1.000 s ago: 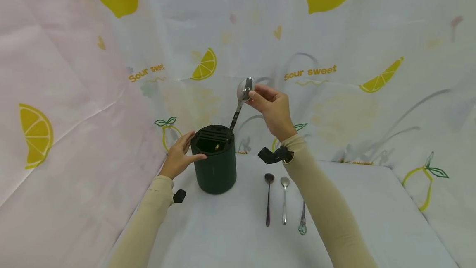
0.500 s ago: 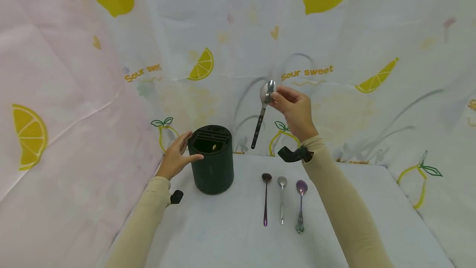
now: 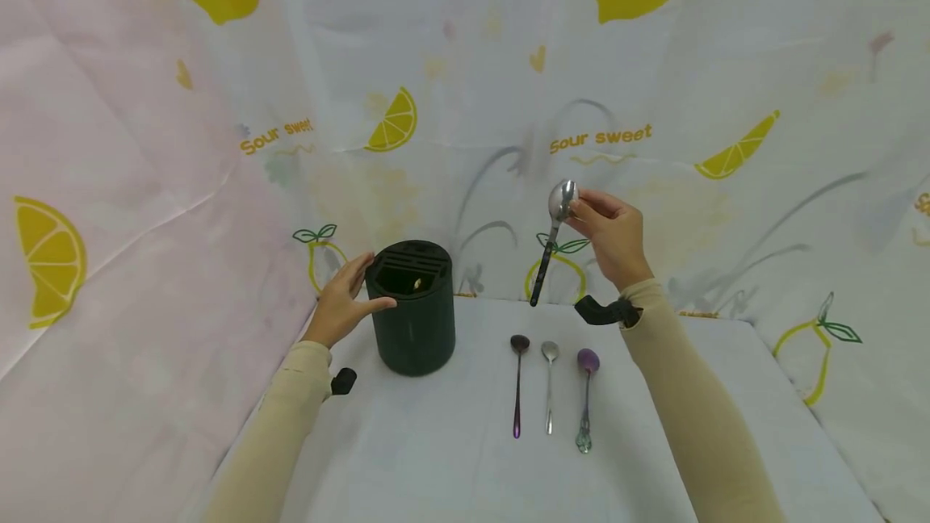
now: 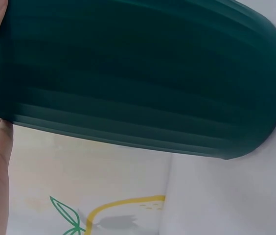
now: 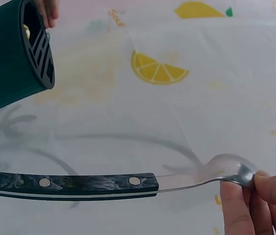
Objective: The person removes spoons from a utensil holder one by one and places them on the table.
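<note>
The person's right hand [image 3: 612, 239] pinches, with thumb and fingers, the shiny bowl of a silver metal spoon with a black marbled handle [image 5: 103, 184]. This spoon is in the air; its handle points downward, to the left of that hand. The left hand [image 3: 340, 305] is spread, its thumb and fingertips touching the upper part of a dark green, round container with a slotted top [image 3: 416, 339], which stands just right of this hand. In its opening I see a golden thing [image 3: 417, 285], too small to identify. Below the right hand, 3 spoons lie apart in a row on the white table [image 3: 450, 458]: a thin dark purple metal spoon [image 3: 518, 384], a thin silver metal spoon [image 3: 550, 387] and a purple metal spoon with an ornate greenish end [image 3: 587, 395]. I judge the work partly done: these 3 are laid out, while the 4th is neither on the table nor in the container.
</note>
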Available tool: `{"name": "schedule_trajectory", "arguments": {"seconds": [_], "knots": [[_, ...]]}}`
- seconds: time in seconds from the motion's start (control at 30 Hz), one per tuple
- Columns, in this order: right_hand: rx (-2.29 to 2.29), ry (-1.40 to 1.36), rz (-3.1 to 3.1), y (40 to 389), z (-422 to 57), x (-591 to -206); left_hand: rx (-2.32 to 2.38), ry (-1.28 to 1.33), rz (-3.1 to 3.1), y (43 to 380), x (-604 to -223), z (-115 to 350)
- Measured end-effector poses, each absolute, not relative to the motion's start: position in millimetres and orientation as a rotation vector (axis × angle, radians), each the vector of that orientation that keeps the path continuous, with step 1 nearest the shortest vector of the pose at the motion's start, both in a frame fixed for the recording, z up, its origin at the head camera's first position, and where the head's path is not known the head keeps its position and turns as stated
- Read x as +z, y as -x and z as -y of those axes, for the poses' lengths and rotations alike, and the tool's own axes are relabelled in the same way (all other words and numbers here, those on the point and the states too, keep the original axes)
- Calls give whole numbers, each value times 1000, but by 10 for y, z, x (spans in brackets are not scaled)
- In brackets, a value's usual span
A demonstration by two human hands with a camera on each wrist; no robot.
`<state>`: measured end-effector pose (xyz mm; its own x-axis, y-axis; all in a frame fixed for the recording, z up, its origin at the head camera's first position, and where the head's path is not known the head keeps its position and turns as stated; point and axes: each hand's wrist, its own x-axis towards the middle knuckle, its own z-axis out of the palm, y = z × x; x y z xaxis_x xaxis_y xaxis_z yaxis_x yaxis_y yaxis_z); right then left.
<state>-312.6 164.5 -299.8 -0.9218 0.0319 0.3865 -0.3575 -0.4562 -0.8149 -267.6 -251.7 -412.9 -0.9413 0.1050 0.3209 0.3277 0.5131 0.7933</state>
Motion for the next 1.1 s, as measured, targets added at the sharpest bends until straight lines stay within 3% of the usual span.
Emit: {"name": "schedule_trajectory", "arguments": {"seconds": [1.1], "knots": [[2554, 72, 1695, 3120, -2812, -4080, -1395, 370, 2509, 2671, -4147, 2519]]}}
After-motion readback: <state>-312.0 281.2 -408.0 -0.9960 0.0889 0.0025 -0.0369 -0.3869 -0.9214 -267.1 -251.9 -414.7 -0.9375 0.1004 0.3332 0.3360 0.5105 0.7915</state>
